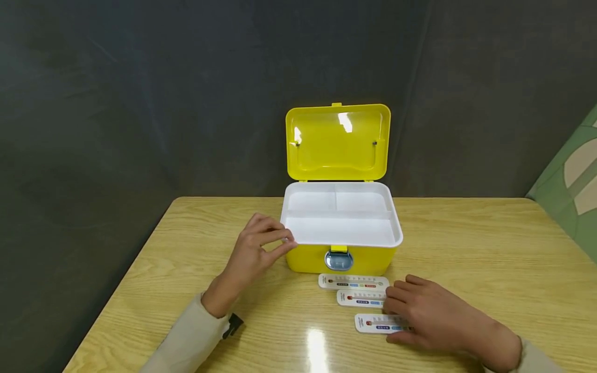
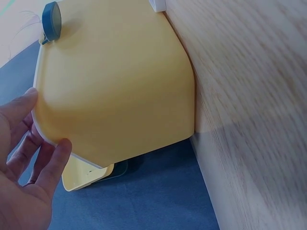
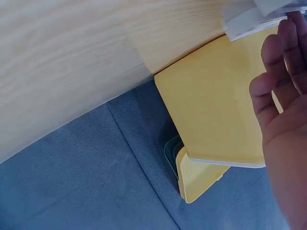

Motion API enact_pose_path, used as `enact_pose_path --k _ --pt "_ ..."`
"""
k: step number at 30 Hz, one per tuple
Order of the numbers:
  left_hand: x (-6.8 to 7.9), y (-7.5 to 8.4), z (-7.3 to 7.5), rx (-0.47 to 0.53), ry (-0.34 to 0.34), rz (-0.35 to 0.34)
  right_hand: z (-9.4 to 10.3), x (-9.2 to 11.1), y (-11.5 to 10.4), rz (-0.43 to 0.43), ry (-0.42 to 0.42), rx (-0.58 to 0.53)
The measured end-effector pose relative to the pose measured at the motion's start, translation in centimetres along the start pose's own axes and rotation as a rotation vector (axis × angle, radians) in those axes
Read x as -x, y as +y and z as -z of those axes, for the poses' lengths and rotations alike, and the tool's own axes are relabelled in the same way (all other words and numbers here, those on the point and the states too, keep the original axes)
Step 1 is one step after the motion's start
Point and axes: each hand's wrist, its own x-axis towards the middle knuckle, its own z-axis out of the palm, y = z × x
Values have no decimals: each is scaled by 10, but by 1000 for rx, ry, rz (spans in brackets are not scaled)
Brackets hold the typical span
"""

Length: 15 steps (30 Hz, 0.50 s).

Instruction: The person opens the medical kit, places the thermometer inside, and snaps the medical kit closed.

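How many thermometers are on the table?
3: the first thermometer is by the yellow box, the second thermometer nearer the person, the third thermometer nearest. The right hand partly covers the last two and might hide more.

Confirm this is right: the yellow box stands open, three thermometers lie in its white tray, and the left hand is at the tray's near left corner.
No: the head view shows the three thermometers in front of the yellow box, not in its white tray. The box does stand open, and the left hand is at that corner.
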Motion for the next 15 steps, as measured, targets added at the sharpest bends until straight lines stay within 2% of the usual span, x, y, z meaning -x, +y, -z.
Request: enact_pose_path --k 3,7,15 --pt "0 0 0 -1 2 0 0 1 0 11 -1 -34" --pt "1 0 0 -1 -3 4 -1 0 0 19 37 -50" --pt "0 0 0 -5 -9 3 2 -2 0 83 232 -104"
